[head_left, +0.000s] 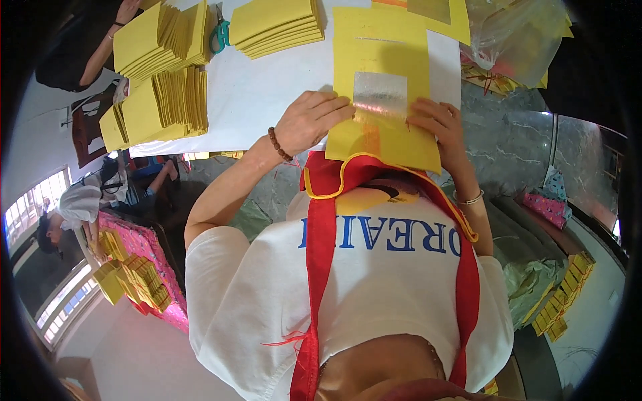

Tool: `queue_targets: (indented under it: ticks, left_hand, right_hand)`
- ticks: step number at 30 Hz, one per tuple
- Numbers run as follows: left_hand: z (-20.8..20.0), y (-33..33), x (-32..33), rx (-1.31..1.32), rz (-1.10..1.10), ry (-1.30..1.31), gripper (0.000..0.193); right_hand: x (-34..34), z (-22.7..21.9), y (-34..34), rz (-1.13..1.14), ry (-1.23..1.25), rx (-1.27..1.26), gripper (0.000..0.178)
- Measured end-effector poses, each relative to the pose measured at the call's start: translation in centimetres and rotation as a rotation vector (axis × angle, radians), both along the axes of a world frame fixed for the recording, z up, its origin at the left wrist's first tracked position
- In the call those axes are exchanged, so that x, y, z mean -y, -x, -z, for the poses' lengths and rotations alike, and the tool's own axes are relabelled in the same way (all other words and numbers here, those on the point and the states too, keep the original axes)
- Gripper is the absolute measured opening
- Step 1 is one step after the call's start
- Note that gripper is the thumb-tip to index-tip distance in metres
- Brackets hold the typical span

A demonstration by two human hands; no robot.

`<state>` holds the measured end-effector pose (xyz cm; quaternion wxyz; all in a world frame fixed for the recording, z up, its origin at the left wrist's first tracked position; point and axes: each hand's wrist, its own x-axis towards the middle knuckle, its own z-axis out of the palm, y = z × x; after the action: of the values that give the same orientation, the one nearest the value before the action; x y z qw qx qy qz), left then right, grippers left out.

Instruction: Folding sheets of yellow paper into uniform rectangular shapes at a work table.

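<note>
A long yellow paper sheet [394, 148] with a silver foil square [381, 93] and an orange patch lies in front of me, its near end over the table edge against my red apron. At its left edge my left hand [307, 121] holds the paper, fingers together on top. My right hand [443, 128] grips the opposite edge, with bent fingers lying on the paper beside the foil. Both thumbs are mostly hidden. Beyond the sheet's far end, another yellow sheet [456, 19] with foil shows in part.
On the white table [267, 87] stand folded yellow paper stacks [274, 23] and teal-handled scissors [219, 37]. A clear plastic bag [518, 40] sits at far right. Another person's arm [100, 60] is at far left; a person [87, 197] handles yellow bundles on a pink cloth.
</note>
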<state>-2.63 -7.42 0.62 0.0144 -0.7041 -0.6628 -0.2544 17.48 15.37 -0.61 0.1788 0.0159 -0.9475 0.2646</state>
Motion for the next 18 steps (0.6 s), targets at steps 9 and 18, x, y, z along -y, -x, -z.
queue_targets:
  ticks: [9,18]
  left_hand:
    - [0.6,0.1,-1.6,0.67,-0.387,0.144,0.018]
    - [3.1,0.5,-3.4,1.188,-0.532,0.108,0.02]
  right_hand:
    - [0.5,-0.1,1.1,0.298,0.869,0.376,0.027]
    - [1.2,-0.1,3.2,0.365,0.961,0.133,0.054]
